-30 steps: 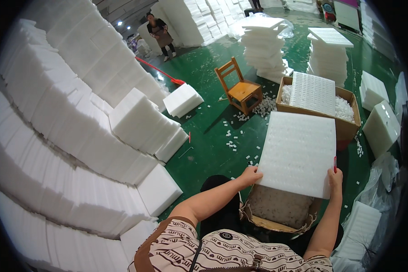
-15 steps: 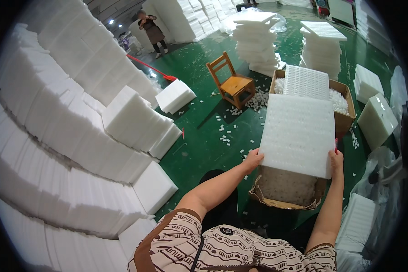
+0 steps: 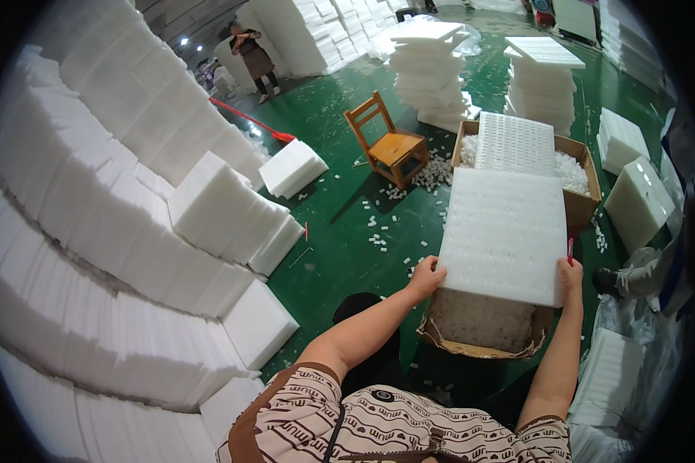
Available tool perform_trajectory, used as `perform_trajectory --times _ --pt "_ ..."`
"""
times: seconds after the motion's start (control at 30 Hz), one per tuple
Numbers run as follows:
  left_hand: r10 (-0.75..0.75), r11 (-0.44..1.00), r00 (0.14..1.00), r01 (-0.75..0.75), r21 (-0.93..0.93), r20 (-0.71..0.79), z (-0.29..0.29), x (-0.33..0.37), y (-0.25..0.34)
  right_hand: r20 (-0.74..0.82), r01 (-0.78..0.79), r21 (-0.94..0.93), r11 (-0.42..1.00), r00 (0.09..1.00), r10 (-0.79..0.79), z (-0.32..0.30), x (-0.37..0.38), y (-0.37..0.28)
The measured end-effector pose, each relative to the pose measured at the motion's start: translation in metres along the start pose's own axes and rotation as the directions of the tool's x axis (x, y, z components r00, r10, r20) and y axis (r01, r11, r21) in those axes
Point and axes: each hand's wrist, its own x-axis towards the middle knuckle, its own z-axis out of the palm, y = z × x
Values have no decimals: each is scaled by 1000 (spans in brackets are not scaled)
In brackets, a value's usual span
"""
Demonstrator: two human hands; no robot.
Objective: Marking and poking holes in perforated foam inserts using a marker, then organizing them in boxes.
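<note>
A white foam sheet is held in front of me by its near corners. My left hand grips its left edge, the fingers closed round it. My right hand is closed on the right edge, with a thin red tool jutting up from the same hand. Under the sheet's near end stands an open cardboard box with a pale grey block surface inside. Past the sheet's far end, a perforated white foam sheet lies across a larger cardboard box of small white foam pieces.
A wooden chair stands ahead, with foam bits scattered beside it. Long stacks of foam sheets line the left. More foam piles stand farther off. One person stands far left; another person's leg shows at right.
Another person's leg and shoe have come into view at the right. The whole view has shifted slightly; my hands keep their grip on the foam sheet.
</note>
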Motion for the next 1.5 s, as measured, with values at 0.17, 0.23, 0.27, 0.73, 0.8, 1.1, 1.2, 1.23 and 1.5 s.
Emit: perform_trajectory --times 0.17,0.23,0.27,0.73,0.8,1.1,1.2,1.23,1.5 --pt "-19 998 1000 19 -63 0 2 -6 -13 -35 31 33 999 999 -30 1 -4 3" --pt "11 999 1000 -11 -39 18 2 3 -12 -28 10 19 1000 1000 -9 1 -1 3" --pt "44 999 999 -44 -11 31 2 13 -11 -24 -3 9 1000 1000 3 1 6 1" --pt "-47 998 997 44 47 61 -3 9 -12 3 -40 27 999 999 39 3 8 5" --pt "-61 996 996 57 63 64 -5 8 -10 7 -41 31 999 999 41 4 6 3" --pt "-69 997 992 64 54 104 -7 3 -7 -20 96 1 995 995 -96 -2 -28 -33" --pt "-20 999 995 16 36 96 -5 7 -6 4 9 16 1000 1000 -9 -5 -15 -28" --pt "4 1000 996 -6 29 88 -6 6 -7 19 -35 26 999 999 34 -6 -11 -25" --pt "-207 946 926 272 -178 315 -13 -19 -1 -21 76 -17 997 997 -77 -9 -45 -16"
